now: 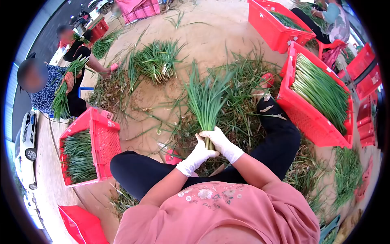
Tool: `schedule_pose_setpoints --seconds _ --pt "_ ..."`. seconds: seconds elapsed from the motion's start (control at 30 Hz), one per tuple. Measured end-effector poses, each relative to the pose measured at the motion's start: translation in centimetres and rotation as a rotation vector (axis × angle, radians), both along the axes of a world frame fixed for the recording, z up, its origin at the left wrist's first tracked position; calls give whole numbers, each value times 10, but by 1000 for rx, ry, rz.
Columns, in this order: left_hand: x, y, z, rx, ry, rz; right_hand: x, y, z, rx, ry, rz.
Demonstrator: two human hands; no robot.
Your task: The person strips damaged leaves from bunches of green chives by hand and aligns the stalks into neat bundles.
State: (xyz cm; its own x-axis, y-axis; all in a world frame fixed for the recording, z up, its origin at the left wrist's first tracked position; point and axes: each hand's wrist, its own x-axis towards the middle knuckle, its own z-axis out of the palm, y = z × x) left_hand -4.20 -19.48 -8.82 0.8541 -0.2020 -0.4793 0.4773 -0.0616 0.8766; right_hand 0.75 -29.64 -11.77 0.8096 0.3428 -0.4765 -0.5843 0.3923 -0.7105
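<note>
A bunch of long green stalks stands upright between my hands, its leaves fanned out away from me. My left hand, in a white glove, is wrapped round the pale lower ends from the left. From the right, my right hand, also gloved in white, closes round the same bunch just above. The two hands touch each other. Loose green leaves and dry trimmings lie on the ground behind and right of the bunch, between my legs.
A red crate full of stalks stands at the right, another red crate at the left. A stalk pile lies ahead. Two people work at the upper left, another at the upper right. An empty-looking red container sits lower left.
</note>
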Motion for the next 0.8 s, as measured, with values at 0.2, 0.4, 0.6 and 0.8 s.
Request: schedule_pose_setpoints --seconds 0.2,0.4,0.6,0.8 --pt "26 42 9 -264 48 22 6 -23 28 70 -52 56" --pt "67 44 29 -438 -213 352 -7 -12 43 -330 -499 531" --pt "68 54 28 -512 -224 639 -23 -6 45 -1170 -798 822" --pt "74 55 32 -381 -314 728 -21 4 51 -1064 -766 767"
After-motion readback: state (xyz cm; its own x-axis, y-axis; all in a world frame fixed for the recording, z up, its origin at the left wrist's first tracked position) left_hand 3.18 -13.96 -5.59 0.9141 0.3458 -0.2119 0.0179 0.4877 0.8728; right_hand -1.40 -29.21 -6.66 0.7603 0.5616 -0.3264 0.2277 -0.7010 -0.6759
